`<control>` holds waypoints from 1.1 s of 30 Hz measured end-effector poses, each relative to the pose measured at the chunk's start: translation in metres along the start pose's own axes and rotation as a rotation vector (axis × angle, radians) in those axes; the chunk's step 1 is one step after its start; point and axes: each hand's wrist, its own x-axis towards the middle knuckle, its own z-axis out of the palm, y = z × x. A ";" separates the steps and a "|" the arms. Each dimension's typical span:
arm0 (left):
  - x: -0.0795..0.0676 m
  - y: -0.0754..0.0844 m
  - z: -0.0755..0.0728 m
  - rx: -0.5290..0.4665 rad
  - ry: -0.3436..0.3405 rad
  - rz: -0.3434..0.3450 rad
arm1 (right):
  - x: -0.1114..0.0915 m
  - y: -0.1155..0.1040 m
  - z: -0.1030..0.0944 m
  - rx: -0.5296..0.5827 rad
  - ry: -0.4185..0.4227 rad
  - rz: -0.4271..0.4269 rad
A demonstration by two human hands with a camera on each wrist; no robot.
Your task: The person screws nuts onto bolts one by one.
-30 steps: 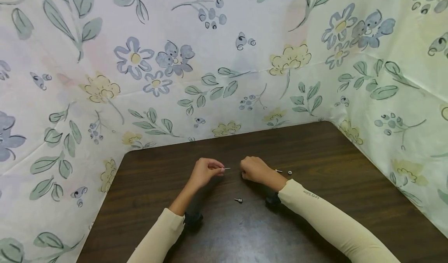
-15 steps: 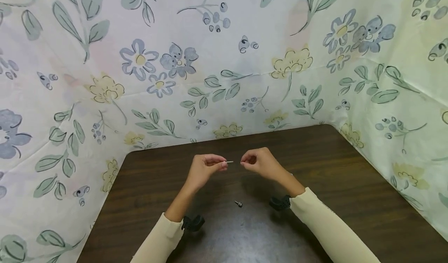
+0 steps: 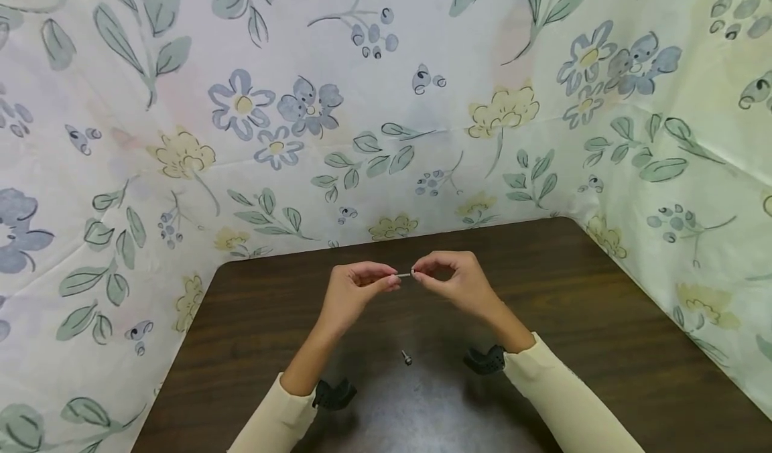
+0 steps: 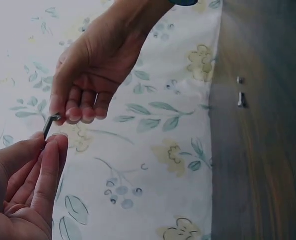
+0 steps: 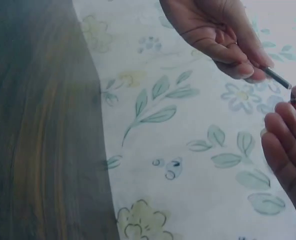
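Raised over the table, my left hand (image 3: 357, 293) pinches a thin metal bolt (image 3: 403, 275) between thumb and fingertips, its bare shaft pointing right. My right hand (image 3: 460, 281) faces it, thumb and forefinger pinching a small nut (image 3: 413, 273) right at the shaft's free end. In the right wrist view the nut (image 5: 293, 97) stands edge-on by the tip of the bolt (image 5: 277, 77). The left wrist view shows the bolt (image 4: 48, 128) meeting the nut (image 4: 56, 117) between the two hands; the bolt's head is hidden in my left fingers.
A second bolt (image 3: 407, 358) with a thicker end lies on the dark wooden table (image 3: 271, 332) in front of me. In the left wrist view another bolt (image 4: 241, 100) and a loose nut (image 4: 240, 80) lie on the wood. Floral cloth (image 3: 386, 171) hangs behind the table.
My right hand has risen from the tabletop with the nut and come left to the bolt's end. My left hand has lifted slightly and shifted right, still holding the bolt.
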 end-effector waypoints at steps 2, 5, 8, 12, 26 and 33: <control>-0.003 0.001 0.002 -0.007 0.003 -0.011 | -0.002 -0.002 0.002 0.014 0.001 0.002; -0.006 0.002 0.005 -0.022 0.012 -0.017 | -0.005 -0.004 0.003 0.027 0.004 -0.009; -0.008 0.003 0.008 -0.038 0.034 -0.002 | -0.006 -0.004 0.004 0.026 0.011 -0.028; -0.009 0.005 0.012 -0.057 0.067 0.041 | -0.006 -0.007 0.004 0.015 0.031 -0.049; -0.008 -0.001 0.022 -0.028 0.180 0.107 | -0.004 -0.018 0.012 -0.129 0.155 -0.067; -0.007 -0.002 0.021 -0.063 0.180 0.109 | -0.003 -0.020 0.010 -0.219 0.150 -0.162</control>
